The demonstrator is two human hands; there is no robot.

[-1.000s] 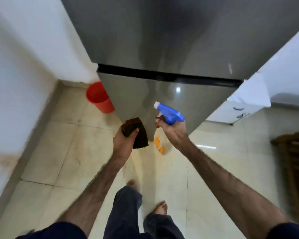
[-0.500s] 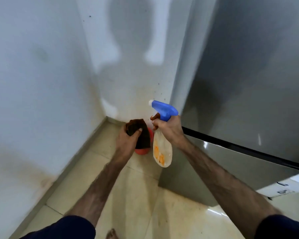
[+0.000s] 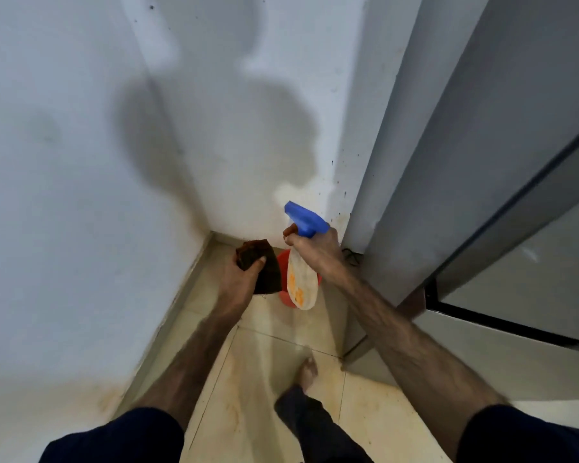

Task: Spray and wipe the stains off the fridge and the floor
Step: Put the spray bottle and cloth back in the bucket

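1. Narrow corner: white painted walls [image 3: 81,162] at left and far, grey metal fridge [image 3: 482,162] filling the right side, beige tiled floor [image 3: 248,379] running between them.
2. Left hand [image 3: 239,279] grips a dark brown folded wiping cloth [image 3: 264,269], thumb curled over its top; held in the air near the left wall, touching nothing else.
3. Right hand [image 3: 315,252] is wrapped round the neck of a clear plastic spray bottle with blue trigger head [image 3: 301,272]; nozzle points far-left toward the corner; a finger sits near the trigger, can't tell if it is squeezing.
4. Red plastic bucket [image 3: 283,279] stands on the floor in the far corner, mostly hidden behind bottle and cloth.
5. Stains: orange-brown smears on the near floor tiles and low on the left wall; dark specks up the far wall beside the fridge edge. Fridge side panel looks mostly clean; too blurred to be sure.
6. Step judged: choosing a spot to spray; no mist seen.
7. To do it well: turn the nozzle onto the fridge side or down at the floor smears, not the wall; get close, short squeezes, then wipe with the cloth before the liquid runs.
8. Risk: bare foot [image 3: 310,369] on tiles, wet floor could be slippery.
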